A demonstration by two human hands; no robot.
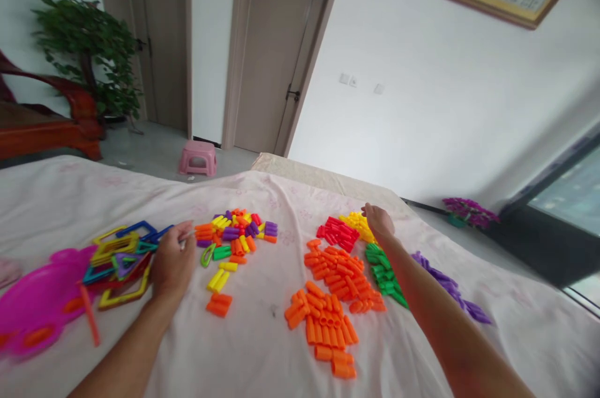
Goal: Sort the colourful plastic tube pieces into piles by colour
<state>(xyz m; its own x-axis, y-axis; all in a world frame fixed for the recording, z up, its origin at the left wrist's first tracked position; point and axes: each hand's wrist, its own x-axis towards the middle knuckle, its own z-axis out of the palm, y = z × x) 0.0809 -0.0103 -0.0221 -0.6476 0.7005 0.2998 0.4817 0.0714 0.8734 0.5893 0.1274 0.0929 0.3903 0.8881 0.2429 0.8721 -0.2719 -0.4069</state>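
My left hand is closed, with a small whitish thing blurred at its fingertips. It is between a stack of coloured magnetic frame tiles and a mixed pile of small plastic tubes in orange, purple, yellow and red. My right hand reaches over the far edge of the yellow tubes, fingers drawn together; what they hold, if anything, is hidden. Near it lie red tubes, green tubes partly behind my forearm, and purple tubes. Orange tubes form the biggest heap, in front.
A pink patterned cloth covers the surface. At left lies a magenta plastic tray with an orange stick by it. Beyond the edge are a pink stool, a wooden armchair and a potted plant.
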